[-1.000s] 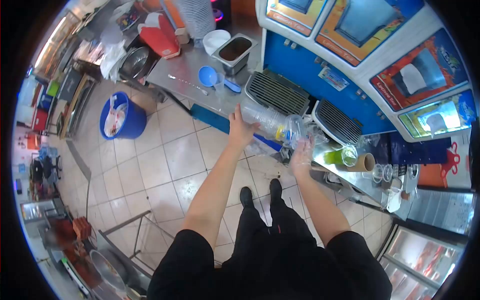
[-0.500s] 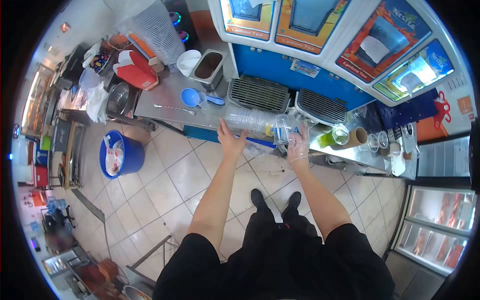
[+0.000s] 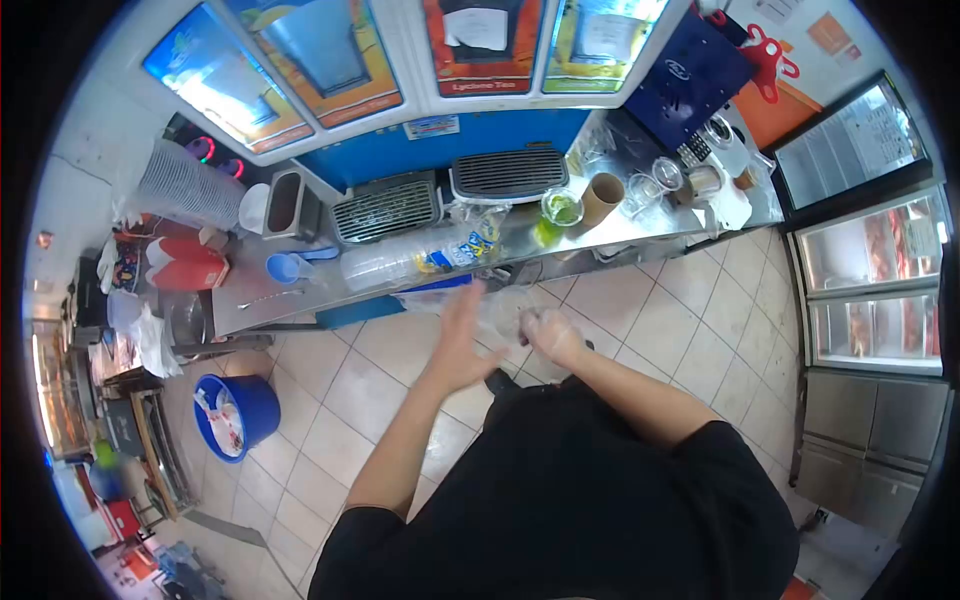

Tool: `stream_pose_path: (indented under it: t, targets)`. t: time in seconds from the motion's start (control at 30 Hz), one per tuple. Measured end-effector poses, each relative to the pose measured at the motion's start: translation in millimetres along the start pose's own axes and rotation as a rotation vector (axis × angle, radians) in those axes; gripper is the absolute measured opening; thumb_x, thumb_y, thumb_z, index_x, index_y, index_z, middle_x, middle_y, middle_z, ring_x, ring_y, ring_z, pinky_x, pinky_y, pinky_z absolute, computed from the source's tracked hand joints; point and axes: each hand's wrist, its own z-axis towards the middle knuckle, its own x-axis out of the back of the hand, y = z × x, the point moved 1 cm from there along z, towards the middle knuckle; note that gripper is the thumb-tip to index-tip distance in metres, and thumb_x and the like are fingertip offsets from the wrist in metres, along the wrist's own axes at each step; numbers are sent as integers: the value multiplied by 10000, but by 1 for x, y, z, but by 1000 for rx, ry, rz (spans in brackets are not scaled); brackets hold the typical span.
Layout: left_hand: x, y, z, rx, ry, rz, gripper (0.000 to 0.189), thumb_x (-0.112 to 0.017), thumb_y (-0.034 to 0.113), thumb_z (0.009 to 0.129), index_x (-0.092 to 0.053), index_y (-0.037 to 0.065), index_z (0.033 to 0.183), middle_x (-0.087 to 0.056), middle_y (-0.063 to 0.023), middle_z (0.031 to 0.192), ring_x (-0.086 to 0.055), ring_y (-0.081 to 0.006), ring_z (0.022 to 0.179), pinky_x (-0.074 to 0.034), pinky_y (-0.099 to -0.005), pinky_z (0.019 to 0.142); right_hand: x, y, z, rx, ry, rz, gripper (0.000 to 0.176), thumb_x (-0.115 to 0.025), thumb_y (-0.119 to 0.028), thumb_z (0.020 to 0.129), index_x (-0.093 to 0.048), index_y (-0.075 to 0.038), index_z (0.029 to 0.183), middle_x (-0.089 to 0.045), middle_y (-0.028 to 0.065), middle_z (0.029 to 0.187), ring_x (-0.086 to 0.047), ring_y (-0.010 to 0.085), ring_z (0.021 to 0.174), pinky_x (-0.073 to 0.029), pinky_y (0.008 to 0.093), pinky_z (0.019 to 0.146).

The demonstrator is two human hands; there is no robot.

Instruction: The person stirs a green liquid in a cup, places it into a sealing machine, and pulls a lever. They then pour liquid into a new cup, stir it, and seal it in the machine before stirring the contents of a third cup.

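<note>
Left hand: held open and empty over the floor gap before the counter, fingers raised towards the counter and thumb [image 3: 492,362] spread aside; the left hand [image 3: 460,340] is slightly blurred, its forearm slanted up from the lower left.
Right hand: covered by a clear glove, the right hand [image 3: 552,338] is curled, fingertips pointed left, with a clear cup [image 3: 507,312] pinched at its near side; the cup is blurred.
Cup's place: between the two hands, in front of the counter [image 3: 660,222].
Cup stack: laid on its side along the counter edge, the cup stack [image 3: 385,262] is marked at its right end by yellow and blue print that cannot be read.
Drink panels: "Lychee Tea" can be read on the red panel [image 3: 485,50]; lettering on the blue panel [image 3: 225,85] is lost in glare.
Blue bag: a white oval logo is borne by the blue bag [image 3: 690,85], its letters too small to tell.
</note>
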Motion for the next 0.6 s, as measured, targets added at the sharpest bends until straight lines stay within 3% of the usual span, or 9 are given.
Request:
stream_pose_path:
  t: [0.07,0.1,0.17,0.23,0.33,0.4,0.5,0.53,0.6]
  targets:
    - [-41,16,-1,114,-115,-232,993,-874,200,783,-319,27,1588,-426,-257,1564,-383,-437,1482,-348,-484,1225,18,20,-16,201,-117,-310,480,-454,-361,1024,-735,-33,814,-730,199,783,-722,393,820,-563,490,814]
    - [-60,18,5,117,-115,-231,993,-874,200,783,-319,27,1588,-426,-257,1564,-383,-437,1482,-348,-484,1225,32,25,-17,202,-119,-308,480,-454,-361,1024,-735,-33,814,-730,199,783,-722,393,820,-563,490,814]
    - [-99,16,18,200,-178,-346,1042,-909,198,746,-328,22,1593,-438,-249,1573,-411,-405,1488,-333,-453,1239,66,38,-17,-130,-175,-141,472,-480,-366,1018,-749,-18,846,-734,209,779,-731,379,769,-565,491,786]
    - [-121,19,38,162,-183,-310,923,-858,144,792,-371,16,1566,-473,-247,1538,-442,-403,1459,-347,-445,1228,98,113,4,-245,-24,-84,466,-487,-372,988,-711,8,839,-705,191,746,-694,287,693,-546,434,706]
    - [-143,9,93,142,161,-196,584,-754,81,861,-523,14,1393,-516,-241,1498,-484,-407,1399,-367,-464,1194,199,120,30,-223,77,-101,456,-576,-408,969,-749,8,897,-716,198,712,-715,331,670,-560,477,744]
    - [-136,26,147,101,302,56,523,-796,136,835,-559,-4,1280,-547,-240,1435,-489,-450,1346,-397,-509,1148,247,145,64,-300,133,-161,454,-598,-425,937,-753,2,949,-727,224,770,-713,371,719,-560,476,766]
    - [-151,17,207,162,292,339,480,-836,203,839,-591,42,1219,-515,-248,1502,-481,-474,1356,-386,-493,1165,277,149,115,-208,-71,-293,417,-602,-397,915,-757,-18,988,-738,245,846,-718,416,813,-560,489,812]
    - [-155,13,216,203,290,366,480,-836,203,839,-591,42,1219,-515,-248,1502,-481,-474,1356,-386,-493,1165,277,147,125,-204,-121,-294,416,-596,-388,903,-756,-19,1010,-740,262,944,-713,433,928,-560,489,895]
    - [-162,3,233,331,128,303,419,-859,246,822,-632,72,1129,-509,-251,1511,-475,-483,1354,-391,-509,1155,270,131,134,-92,-231,-324,368,-598,-345,911,-762,-21,970,-750,235,985,-719,408,934,-564,471,903]
